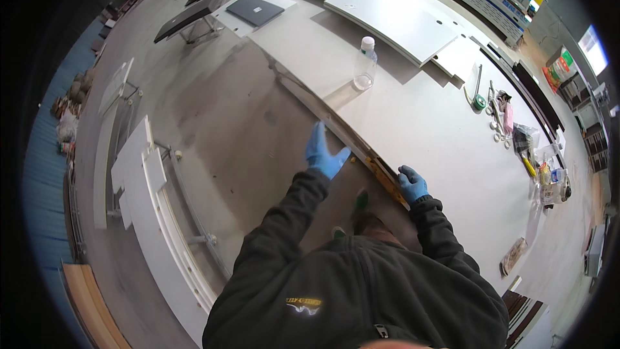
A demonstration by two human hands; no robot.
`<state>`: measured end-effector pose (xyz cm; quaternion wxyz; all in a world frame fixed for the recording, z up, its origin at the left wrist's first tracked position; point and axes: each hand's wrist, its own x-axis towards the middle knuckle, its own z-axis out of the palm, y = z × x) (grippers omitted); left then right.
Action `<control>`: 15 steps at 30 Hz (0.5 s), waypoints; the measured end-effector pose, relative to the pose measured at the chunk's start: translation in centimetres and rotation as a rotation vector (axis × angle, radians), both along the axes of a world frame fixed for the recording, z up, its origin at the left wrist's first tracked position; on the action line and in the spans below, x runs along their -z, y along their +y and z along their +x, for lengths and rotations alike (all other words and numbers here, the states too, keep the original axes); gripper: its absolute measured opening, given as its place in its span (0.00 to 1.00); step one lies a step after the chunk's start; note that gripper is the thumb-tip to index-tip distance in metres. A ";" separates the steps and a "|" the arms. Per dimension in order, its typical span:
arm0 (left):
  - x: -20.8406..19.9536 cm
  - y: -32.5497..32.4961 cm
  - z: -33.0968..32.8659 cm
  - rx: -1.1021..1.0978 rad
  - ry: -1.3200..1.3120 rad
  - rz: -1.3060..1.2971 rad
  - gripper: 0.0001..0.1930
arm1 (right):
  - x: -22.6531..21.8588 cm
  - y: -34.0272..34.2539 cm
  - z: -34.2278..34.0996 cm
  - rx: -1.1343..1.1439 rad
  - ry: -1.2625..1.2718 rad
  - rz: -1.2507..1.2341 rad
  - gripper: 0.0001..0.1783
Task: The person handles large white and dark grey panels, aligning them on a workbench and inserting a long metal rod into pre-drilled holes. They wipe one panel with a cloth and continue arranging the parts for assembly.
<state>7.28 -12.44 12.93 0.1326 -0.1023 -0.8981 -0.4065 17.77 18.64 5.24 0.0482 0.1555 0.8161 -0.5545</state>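
My left hand (325,154), in a blue glove, is open beside the near edge of the large white worktable (445,161), thumb and fingers spread with nothing between them. Just over that edge, farther right, my right hand (414,185) wears a blue glove with dark smudges at the fingertips. Its fingers are loosely bent, and I see nothing in them; whether it touches the tabletop is unclear. A yellowish-brown strip (386,178) runs along the table's side between my hands. Beyond them a clear plastic bottle (364,72) with a white cap stands upright on the table.
White panels (394,16) lie across the table's far side, with a dark laptop (255,10) at the far left. A green tape measure (478,101), hand tools and small bags lie to the right. White panels on a metal rack (152,200) stand at my left.
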 end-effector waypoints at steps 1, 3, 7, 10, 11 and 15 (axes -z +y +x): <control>-1.1 1.9 -3.3 0.014 0.075 0.023 0.57 | 0.6 -0.1 -2.0 0.028 0.025 -0.052 0.26; -2.8 5.4 -9.3 0.045 0.092 0.091 0.62 | 1.2 1.0 -5.8 0.039 0.065 -0.050 0.26; -4.3 10.5 -18.3 0.073 0.098 0.047 0.67 | 1.5 3.0 -13.6 0.103 0.102 -0.072 0.26; -4.3 12.7 -23.6 0.135 0.129 -0.018 0.68 | 1.2 5.1 -18.6 0.151 0.071 -0.092 0.26; -4.0 13.3 -25.2 0.100 0.142 -0.057 0.68 | 1.2 5.7 -20.1 0.138 0.058 -0.054 0.26; -2.4 14.9 -30.2 0.179 -0.062 0.143 0.64 | 1.1 7.3 -24.3 0.150 0.006 -0.066 0.28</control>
